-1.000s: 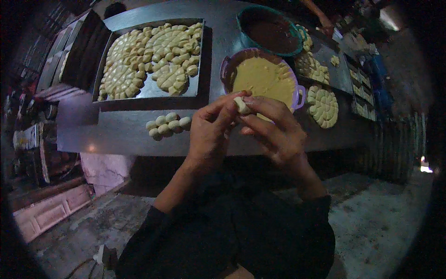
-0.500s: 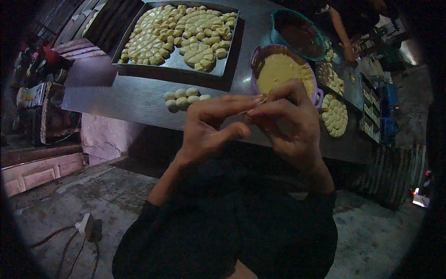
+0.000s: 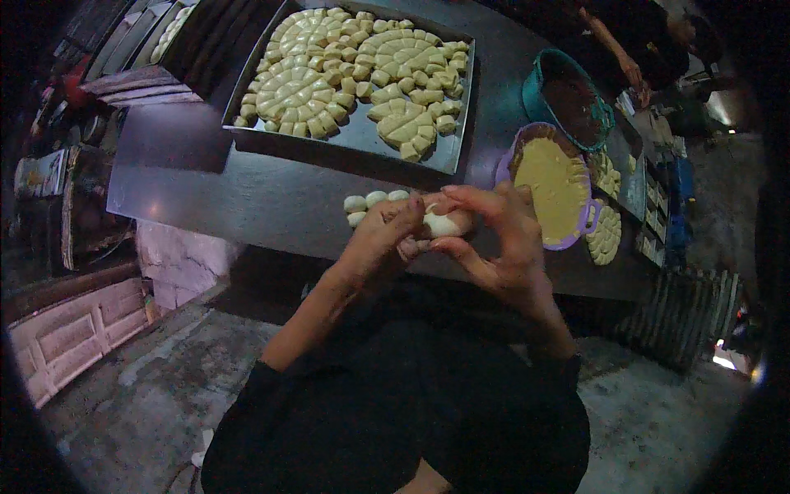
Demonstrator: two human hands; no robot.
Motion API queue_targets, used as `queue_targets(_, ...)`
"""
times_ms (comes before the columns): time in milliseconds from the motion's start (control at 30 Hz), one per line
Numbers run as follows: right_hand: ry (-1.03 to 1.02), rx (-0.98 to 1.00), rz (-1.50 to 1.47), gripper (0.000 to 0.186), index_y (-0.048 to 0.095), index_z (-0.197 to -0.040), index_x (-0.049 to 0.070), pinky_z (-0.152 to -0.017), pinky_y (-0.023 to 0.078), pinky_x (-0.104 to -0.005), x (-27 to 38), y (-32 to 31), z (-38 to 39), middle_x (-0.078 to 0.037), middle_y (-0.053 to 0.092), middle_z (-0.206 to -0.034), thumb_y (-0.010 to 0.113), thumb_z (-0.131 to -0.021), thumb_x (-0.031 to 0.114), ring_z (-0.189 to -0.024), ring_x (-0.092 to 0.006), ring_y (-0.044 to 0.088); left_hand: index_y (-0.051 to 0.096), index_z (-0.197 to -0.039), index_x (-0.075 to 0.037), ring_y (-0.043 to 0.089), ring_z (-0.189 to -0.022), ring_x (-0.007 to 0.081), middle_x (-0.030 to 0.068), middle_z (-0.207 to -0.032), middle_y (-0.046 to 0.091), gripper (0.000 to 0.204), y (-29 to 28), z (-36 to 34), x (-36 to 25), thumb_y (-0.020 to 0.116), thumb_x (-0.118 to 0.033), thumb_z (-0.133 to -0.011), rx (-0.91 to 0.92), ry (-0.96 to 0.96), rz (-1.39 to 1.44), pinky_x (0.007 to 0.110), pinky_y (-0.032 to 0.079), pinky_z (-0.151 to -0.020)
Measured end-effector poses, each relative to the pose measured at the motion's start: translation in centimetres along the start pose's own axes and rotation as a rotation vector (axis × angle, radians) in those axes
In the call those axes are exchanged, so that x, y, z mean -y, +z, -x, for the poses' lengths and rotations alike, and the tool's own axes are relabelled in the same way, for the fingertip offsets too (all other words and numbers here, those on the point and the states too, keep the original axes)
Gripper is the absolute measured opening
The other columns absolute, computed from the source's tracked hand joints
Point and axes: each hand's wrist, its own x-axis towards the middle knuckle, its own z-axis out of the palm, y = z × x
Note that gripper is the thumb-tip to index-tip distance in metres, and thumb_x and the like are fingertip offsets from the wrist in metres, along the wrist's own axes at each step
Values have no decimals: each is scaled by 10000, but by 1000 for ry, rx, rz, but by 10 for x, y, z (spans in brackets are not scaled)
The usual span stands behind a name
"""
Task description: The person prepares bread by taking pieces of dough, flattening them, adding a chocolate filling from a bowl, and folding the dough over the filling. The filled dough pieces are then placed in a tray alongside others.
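Note:
Between my hands, over the front of the steel table (image 3: 181, 185), is a small pale piece of dough (image 3: 442, 222). My left hand (image 3: 387, 235) holds it from the left, fingers curled around it. My right hand (image 3: 502, 235) holds it from the right, thumb below and index finger above. Just behind them sits a short group of white dough balls (image 3: 360, 206), partly hidden. A purple basin (image 3: 547, 189) of yellow batter is at the right, beside a flower-shaped dough piece (image 3: 604, 235).
A large metal tray (image 3: 346, 144) of shaped dough fills the back middle. A teal tub (image 3: 539, 99) of dark contents stands behind the basin. Stacked trays (image 3: 164, 49) are at the back left, more trays (image 3: 650, 214) at the right. A co-worker's arm (image 3: 613, 45) shows at the top right.
The camera view has shifted, so the table contents appear farther right. My fingers have moved from a tight pinch to cupping the dough piece, which shows more. The co-worker's arm shows more.

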Motion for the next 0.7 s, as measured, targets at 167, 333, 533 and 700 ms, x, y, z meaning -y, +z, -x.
queue_targets(167,533,-133,-605,486,556,-1175,64,-843,483,-343,-12,103,16,-38,656,-981,816,-768,119,-951,-182,594,721,-891,4,573,-655,119,45,-769,640,230,-70,-18,12,670,-220,-907,-295,257,-799,265,454,-634)
queue_targets(333,1195,-11,-1304,453,516,-1179,48,-831,517,-274,-20,156,46,-37,626,-955,785,-821,111,-941,-131,600,719,-918,-38,583,-681,204,100,-776,584,122,-128,-9,25,698,-140,-854,-199,362,-1116,306,456,-629)
queue_targets(533,895,-145,-164,233,610,-1060,41,-770,517,-362,-118,168,61,-87,644,-960,694,-847,87,-875,-237,642,652,-1079,-56,579,-763,271,143,-924,582,185,-147,-41,1,611,-130,-914,-223,346,-1171,354,475,-676)
queue_targets(700,752,-7,-92,178,675,-1047,37,-855,481,-422,-150,177,64,-158,593,-1012,602,-891,83,-958,-345,606,632,-1122,-51,563,-953,363,171,-996,624,217,-169,-84,4,520,-129,-953,-23,407,-1460,436,448,-843)
